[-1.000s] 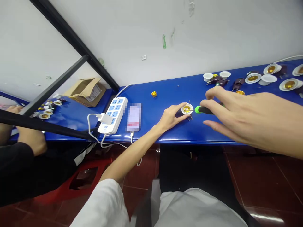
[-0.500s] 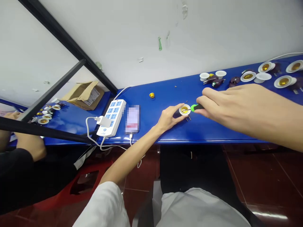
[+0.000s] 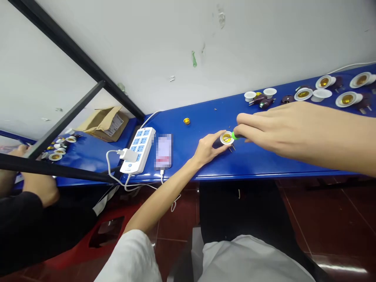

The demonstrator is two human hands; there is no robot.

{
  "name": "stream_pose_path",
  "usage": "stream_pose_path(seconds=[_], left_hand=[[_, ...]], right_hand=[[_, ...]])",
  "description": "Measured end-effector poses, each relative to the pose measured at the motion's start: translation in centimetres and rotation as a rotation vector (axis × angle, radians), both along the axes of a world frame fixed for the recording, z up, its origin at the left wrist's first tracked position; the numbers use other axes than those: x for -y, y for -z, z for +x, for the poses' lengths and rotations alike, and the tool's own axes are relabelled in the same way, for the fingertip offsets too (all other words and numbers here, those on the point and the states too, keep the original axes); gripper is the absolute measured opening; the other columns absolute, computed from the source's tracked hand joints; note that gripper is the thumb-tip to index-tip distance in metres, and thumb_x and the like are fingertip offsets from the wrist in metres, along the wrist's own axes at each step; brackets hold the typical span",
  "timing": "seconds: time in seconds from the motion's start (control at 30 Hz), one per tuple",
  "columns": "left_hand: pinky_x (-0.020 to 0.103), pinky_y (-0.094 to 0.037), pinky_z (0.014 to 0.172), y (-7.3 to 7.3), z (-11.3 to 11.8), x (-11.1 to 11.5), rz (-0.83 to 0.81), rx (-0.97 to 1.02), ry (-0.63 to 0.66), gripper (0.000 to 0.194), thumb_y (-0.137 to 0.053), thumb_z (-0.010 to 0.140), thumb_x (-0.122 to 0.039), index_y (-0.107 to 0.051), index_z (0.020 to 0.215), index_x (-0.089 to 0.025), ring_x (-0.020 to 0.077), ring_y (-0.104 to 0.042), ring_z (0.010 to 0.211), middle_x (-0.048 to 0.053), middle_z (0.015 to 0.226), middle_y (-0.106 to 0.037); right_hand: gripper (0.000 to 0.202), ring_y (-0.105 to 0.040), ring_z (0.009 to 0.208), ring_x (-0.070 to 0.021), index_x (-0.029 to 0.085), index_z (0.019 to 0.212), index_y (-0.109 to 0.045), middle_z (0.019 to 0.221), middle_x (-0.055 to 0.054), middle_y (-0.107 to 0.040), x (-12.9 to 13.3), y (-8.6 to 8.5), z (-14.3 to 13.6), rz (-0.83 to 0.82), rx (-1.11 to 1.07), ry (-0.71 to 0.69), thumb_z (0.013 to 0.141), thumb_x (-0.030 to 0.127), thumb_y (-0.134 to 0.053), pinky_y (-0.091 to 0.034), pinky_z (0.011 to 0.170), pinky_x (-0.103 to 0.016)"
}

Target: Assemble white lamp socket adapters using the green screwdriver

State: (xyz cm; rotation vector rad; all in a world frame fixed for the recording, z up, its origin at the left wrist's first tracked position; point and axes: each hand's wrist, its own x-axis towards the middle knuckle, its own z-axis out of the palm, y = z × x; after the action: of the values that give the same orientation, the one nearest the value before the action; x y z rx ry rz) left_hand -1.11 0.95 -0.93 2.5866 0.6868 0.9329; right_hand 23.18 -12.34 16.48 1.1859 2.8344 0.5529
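My left hand [image 3: 208, 148] grips a white-rimmed lamp socket [image 3: 227, 138] with a gold inner shell, its metal prongs pointing toward the table's front edge. My right hand [image 3: 261, 127] is closed around a green and black screwdriver [image 3: 235, 136], whose shaft reaches into the gold shell. Behind the socket lies a tiny screw [image 3: 229, 127]. A loose gold shell [image 3: 187, 121] sits on the blue table [image 3: 182, 152], left of and behind the socket. The tip's exact contact inside the shell is too small to tell.
At the back right are several sockets [image 3: 347, 99], white rings [image 3: 270, 92] and dark plug bodies [image 3: 266, 103]. A power strip [image 3: 138, 150] and a phone [image 3: 163, 152] with cables lie left. Beyond the black frame [image 3: 73, 105] are an open carton [image 3: 102, 122] and another person's arm [image 3: 38, 185].
The whole view has shifted slightly. My left hand still holds the socket, and my right hand keeps the screwdriver in the gold shell, its grip slightly changed.
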Motion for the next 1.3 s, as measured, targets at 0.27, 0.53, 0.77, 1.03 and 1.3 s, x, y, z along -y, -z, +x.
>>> stream_pose_path(seconds=[0.27, 0.53, 0.77, 1.03, 1.3], left_hand=[[0.034, -0.065, 0.099, -0.4, 0.0, 0.3, -0.033, -0.015, -0.019, 0.048, -0.083, 0.095, -0.043, -0.073, 0.136, -0.021, 0.0222, -0.082, 0.106, 0.009, 0.122, -0.084], [0.035, -0.065, 0.101, -0.3, -0.1, 0.1, -0.023, -0.01, -0.007, 0.054, -0.084, 0.094, -0.043, -0.07, 0.142, -0.022, 0.0229, -0.082, 0.11, 0.009, 0.13, -0.082], [0.036, -0.066, 0.099, 0.0, 0.0, 0.0, -0.012, 0.005, -0.016, 0.053, -0.086, 0.092, -0.042, -0.072, 0.139, -0.02, 0.0234, -0.083, 0.107, 0.009, 0.124, -0.084], [0.036, -0.066, 0.096, 0.0, 0.2, 0.2, 0.001, 0.006, -0.002, 0.049, -0.081, 0.096, -0.046, -0.074, 0.136, -0.019, 0.0227, -0.082, 0.103, 0.01, 0.118, -0.085], [0.034, -0.065, 0.097, -0.2, 0.2, 0.2, -0.068, -0.021, -0.012, 0.051, -0.084, 0.094, -0.045, -0.072, 0.139, -0.025, 0.0213, -0.082, 0.105, 0.006, 0.121, -0.084]], right_hand=[[0.019, -0.024, 0.054, -0.0082, 0.015, 0.099, -0.059, 0.084, -0.005, -0.055, -0.6, -3.4, -4.7, -0.043, 0.188, 0.256, 0.094, 0.009, -0.041, -0.017, 0.059, -0.031], [0.031, -0.05, 0.088, -0.0184, 0.011, 0.115, -0.068, 0.121, -0.016, -0.063, -1.6, -2.3, -2.5, -0.047, 0.201, 0.087, 0.088, 0.017, -0.052, -0.03, 0.066, -0.031], [0.04, -0.046, 0.088, -0.0154, 0.016, 0.121, -0.065, 0.118, -0.01, -0.061, -2.1, -1.9, -0.8, -0.046, 0.106, -0.062, 0.084, 0.008, -0.052, -0.032, 0.07, -0.03], [0.03, -0.034, 0.069, -0.0116, 0.013, 0.105, -0.067, 0.099, -0.008, -0.056, -1.7, -2.2, -2.3, -0.009, 0.158, -0.004, 0.085, 0.002, -0.047, -0.021, 0.063, -0.031], [0.016, -0.046, 0.078, -0.0146, 0.014, 0.103, -0.061, 0.109, -0.012, -0.061, -2.2, -2.3, -3.5, 0.001, 0.087, 0.133, 0.099, 0.015, -0.045, -0.018, 0.065, -0.031]])
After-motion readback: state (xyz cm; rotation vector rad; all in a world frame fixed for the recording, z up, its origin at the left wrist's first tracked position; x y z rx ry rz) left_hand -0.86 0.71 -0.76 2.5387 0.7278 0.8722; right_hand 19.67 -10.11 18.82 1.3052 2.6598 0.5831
